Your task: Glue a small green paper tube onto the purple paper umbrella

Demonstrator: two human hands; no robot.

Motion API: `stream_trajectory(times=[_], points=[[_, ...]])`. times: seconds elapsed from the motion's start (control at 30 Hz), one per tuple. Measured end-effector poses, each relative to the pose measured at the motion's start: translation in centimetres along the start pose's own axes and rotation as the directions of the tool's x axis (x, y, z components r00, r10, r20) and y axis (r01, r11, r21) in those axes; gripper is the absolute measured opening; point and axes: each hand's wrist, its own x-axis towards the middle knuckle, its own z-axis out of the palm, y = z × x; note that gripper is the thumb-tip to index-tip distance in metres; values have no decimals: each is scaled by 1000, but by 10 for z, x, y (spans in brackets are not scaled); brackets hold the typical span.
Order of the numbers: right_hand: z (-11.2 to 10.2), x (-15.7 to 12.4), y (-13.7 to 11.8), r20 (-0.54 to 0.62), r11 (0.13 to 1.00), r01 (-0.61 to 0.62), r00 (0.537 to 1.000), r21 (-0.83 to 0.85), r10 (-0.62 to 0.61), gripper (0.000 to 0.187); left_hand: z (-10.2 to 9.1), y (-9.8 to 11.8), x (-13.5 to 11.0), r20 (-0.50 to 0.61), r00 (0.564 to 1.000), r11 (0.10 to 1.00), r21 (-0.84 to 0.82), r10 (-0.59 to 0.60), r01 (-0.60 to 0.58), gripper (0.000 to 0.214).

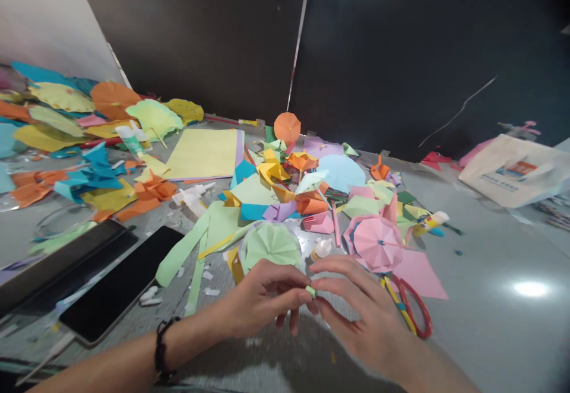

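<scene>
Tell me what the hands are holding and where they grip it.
Both hands, left and right, pinch a small pale green paper piece between their fingertips, one at each end.

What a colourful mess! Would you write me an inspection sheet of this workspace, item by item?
Surface: grey table, glossy, with a light glare.
Job's things: small pale green paper piece, pinched between both hands.
Clutter: green paper umbrella, pink paper umbrella, red-handled scissors, glue stick, phone, yellow sheet, many folded scraps.
Grippers: left hand and right hand, fingertips closed on the piece; bracelet on the left wrist.
Cables: nothing seen.
Surroundings: dark wall panels, white tote bag.
</scene>
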Motion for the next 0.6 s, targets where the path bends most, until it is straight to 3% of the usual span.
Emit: stream_trajectory(times=[0.13,0.4,0.6], points=[[-2,1,-3,-9,996,-26,1000,82,27,24,-1,0,-2,35,999,1000,-21,16,-16,44],[2,-3,-5,-10,886,-256,960,388,281,11,-5,2,-5,33,999,999,4,39,-39,42],[-8,-12,-7,-50,848,-233,956,476,291,5,-5,6,-1,22,999,982,179,49,-52,28]])
